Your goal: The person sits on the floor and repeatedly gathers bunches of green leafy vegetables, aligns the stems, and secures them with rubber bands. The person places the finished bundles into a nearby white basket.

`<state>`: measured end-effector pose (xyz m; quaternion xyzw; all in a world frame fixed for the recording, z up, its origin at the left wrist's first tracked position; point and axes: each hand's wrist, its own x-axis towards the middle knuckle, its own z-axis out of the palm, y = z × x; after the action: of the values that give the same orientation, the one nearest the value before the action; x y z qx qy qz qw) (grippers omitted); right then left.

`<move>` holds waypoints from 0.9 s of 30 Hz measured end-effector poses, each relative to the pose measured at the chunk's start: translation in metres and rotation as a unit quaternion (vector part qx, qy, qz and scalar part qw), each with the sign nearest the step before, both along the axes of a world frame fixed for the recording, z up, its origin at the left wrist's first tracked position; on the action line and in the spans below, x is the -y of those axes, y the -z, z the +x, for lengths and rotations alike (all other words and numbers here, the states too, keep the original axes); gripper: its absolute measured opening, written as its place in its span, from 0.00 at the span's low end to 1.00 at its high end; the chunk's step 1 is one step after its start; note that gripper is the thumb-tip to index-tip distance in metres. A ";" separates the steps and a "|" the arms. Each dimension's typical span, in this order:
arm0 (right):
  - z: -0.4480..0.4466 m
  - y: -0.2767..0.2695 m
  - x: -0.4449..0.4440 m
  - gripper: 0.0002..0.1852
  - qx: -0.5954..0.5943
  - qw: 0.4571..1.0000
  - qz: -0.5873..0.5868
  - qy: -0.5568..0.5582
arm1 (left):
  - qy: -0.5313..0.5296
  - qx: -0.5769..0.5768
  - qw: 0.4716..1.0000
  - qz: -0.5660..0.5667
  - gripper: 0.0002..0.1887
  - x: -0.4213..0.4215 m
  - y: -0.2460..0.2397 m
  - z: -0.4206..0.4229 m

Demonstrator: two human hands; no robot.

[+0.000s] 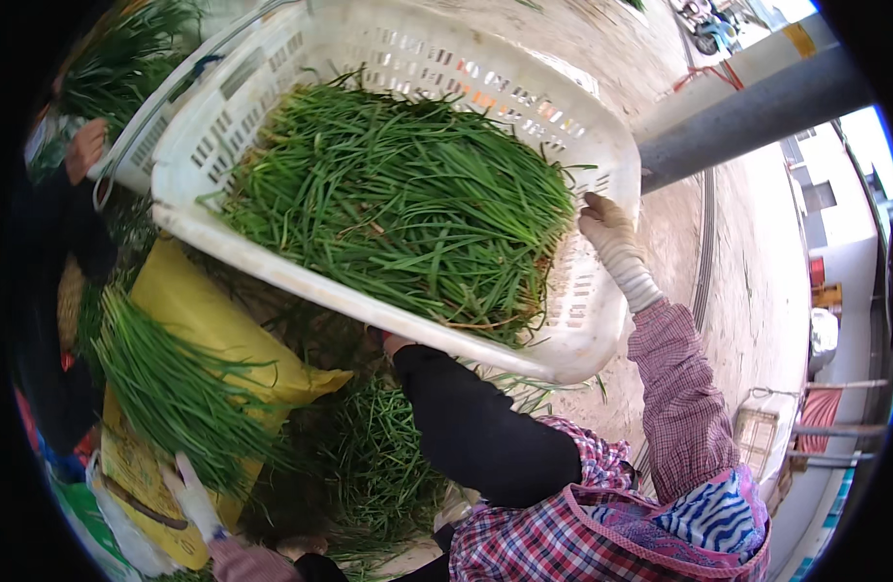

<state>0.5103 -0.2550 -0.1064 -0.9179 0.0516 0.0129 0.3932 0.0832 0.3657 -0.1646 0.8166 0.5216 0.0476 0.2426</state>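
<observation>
A white perforated plastic crate [359,309] lies before me, with a thick layer of long green leaf vegetables, like garlic chives [410,211], spread inside. My right hand [610,225], in a white glove with dark fingertips showing, is at the crate's right end, close to the leaf edge. Whether its fingers press the wall or only hover over it cannot be told. My left hand [397,343] is mostly hidden by the crate's near side. Only a bit of it shows beyond the black sleeve [483,422].
Another person's gloved hand [191,495] is beside a bunch of greens [177,393] on a yellow sack [221,305]. A co-worker's bare hand [86,149] is near the wire handle at left. Loose greens [381,451] lie below the crate. A grey post [752,116] stands at right.
</observation>
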 end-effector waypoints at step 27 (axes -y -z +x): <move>0.038 0.070 -0.053 0.34 -0.180 0.860 -0.469 -0.092 | 0.006 0.183 0.979 -0.090 0.29 0.250 -0.073 -0.001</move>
<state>0.5486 -0.2021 -0.1763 -0.9759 0.0373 0.1886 -0.1032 0.0819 0.1154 -0.0921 0.7717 0.4657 0.1478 0.4070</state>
